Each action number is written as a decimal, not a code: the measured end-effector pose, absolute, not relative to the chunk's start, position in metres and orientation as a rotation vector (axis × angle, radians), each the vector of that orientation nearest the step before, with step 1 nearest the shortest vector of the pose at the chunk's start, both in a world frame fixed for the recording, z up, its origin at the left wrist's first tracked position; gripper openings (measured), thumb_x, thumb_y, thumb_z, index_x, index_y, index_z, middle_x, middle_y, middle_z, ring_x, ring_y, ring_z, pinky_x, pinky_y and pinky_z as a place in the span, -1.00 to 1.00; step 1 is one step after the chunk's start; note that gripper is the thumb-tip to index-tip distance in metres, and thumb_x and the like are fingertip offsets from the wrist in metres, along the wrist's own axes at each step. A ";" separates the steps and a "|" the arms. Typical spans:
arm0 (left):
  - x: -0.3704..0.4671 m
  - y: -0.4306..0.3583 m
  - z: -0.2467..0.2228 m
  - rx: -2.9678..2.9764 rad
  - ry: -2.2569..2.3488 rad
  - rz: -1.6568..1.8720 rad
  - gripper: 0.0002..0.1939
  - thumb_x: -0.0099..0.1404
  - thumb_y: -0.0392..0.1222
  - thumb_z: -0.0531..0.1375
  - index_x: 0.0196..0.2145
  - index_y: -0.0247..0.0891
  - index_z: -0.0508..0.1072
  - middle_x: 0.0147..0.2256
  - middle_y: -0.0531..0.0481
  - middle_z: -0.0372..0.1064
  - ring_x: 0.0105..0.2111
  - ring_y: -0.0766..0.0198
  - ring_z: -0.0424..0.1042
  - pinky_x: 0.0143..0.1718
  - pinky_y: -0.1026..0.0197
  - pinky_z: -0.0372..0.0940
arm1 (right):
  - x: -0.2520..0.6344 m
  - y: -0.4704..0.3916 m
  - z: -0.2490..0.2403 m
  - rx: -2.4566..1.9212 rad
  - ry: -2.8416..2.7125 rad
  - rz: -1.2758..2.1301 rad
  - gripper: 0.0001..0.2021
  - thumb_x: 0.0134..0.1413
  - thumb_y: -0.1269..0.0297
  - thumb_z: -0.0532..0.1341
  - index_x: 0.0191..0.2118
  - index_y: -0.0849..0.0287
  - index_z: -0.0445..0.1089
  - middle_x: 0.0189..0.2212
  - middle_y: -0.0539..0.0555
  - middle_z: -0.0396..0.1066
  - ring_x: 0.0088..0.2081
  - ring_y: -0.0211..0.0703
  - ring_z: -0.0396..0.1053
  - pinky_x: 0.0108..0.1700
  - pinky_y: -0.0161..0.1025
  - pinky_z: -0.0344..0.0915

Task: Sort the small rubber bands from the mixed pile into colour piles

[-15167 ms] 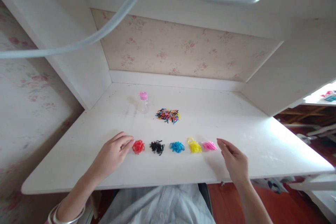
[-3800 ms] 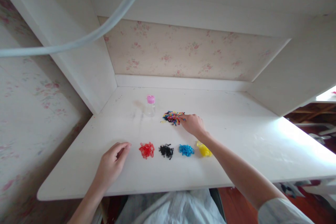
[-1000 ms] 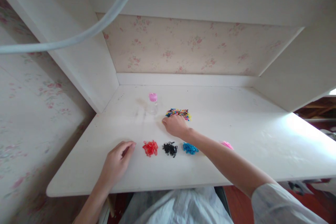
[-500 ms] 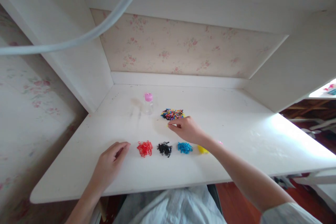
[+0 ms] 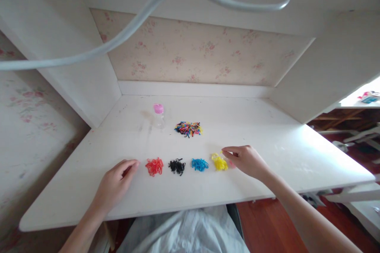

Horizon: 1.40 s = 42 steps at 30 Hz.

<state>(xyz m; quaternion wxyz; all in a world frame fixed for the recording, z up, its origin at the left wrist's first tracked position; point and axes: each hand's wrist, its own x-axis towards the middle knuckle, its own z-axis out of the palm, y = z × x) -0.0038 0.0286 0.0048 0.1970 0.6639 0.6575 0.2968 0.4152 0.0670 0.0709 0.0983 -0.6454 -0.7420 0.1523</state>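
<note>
Wearing a pale grey shirt (image 5: 184,233), close against the front edge of a white desk (image 5: 148,201). Holding the left hand (image 5: 115,178) near that edge, toward the front left corner, folding its fingers in against the thumb in a loose clench and pointing them at a heap of red elastic bands (image 5: 154,167), near but not touching. Going rightward in a row roughly parallel to the front edge, passing heaps of black elastic bands (image 5: 177,167), blue elastic bands (image 5: 199,164), yellow elastic bands (image 5: 219,163) and pink elastic bands (image 5: 232,164). Reaching the right hand (image 5: 247,161) in over the right end of the row, hiding most of the pink heap. Pinching a small yellow band (image 5: 221,151) between thumb and fingertip, just beside the yellow heap, on its back-edge side; showing too small there to tell contact from a gap. Farther in, between the row and the back edge, seeing a mixed-colour heap of elastic bands (image 5: 189,129). Seeing a clear bottle (image 5: 159,121) with a pink cap (image 5: 158,108) standing upright to the left, nearer the back left corner. Beyond the back edge, facing flowered wallpaper (image 5: 190,55).
</note>
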 end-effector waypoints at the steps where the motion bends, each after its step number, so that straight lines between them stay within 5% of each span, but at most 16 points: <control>1: -0.004 0.029 0.005 1.849 1.850 0.823 -0.66 0.26 0.10 0.06 -0.23 -0.15 0.47 -0.19 0.04 0.48 -0.21 0.25 0.45 -0.19 0.34 0.31 | 0.416 0.068 0.071 -1.915 -2.200 0.454 -0.64 0.12 0.09 0.00 -0.24 0.00 0.54 -0.56 0.00 0.47 -0.52 -0.24 0.37 -0.47 -0.37 0.13; 10: 0.011 0.040 0.029 1.854 1.827 0.779 -0.65 0.25 0.10 0.07 -0.23 -0.16 0.48 -0.19 0.01 0.49 -0.20 0.21 0.45 -0.18 0.30 0.33 | 0.411 0.076 0.078 -1.811 -2.379 0.430 -0.63 0.10 0.18 -0.01 -0.58 0.08 0.45 -0.72 -0.03 0.31 -0.64 -0.32 0.17 -0.55 -0.38 0.00; 19: 0.097 0.078 0.077 2.301 1.470 0.577 -0.69 0.33 -0.07 -0.03 -0.30 -0.15 0.48 -0.33 0.02 0.47 -0.32 0.28 0.42 -0.24 0.26 0.27 | 0.449 0.058 0.055 -1.877 -1.652 0.389 -0.63 0.04 0.02 0.08 -0.29 0.11 0.56 -0.55 0.01 0.48 -0.53 -0.24 0.35 -0.49 -0.36 0.20; 29: 0.174 0.140 0.050 2.480 1.652 0.358 -0.73 0.30 -0.04 0.02 -0.28 -0.14 0.48 -0.20 -0.03 0.45 -0.26 0.19 0.44 -0.24 0.19 0.26 | 0.461 0.014 0.000 -1.904 -1.040 0.438 -0.58 -0.05 -0.08 0.19 -0.23 0.14 0.55 -0.22 0.11 0.53 -0.16 0.00 0.44 -0.18 -0.25 0.32; 42: 0.188 0.156 0.040 2.460 1.785 0.347 -0.69 0.32 -0.12 -0.03 -0.29 -0.19 0.50 -0.16 -0.11 0.42 -0.17 0.12 0.41 -0.21 0.14 0.27 | 0.456 0.012 0.002 -1.922 -1.118 0.365 -0.53 -0.02 -0.09 0.15 -0.22 0.20 0.55 -0.37 0.09 0.54 -0.31 -0.11 0.45 -0.29 -0.35 0.32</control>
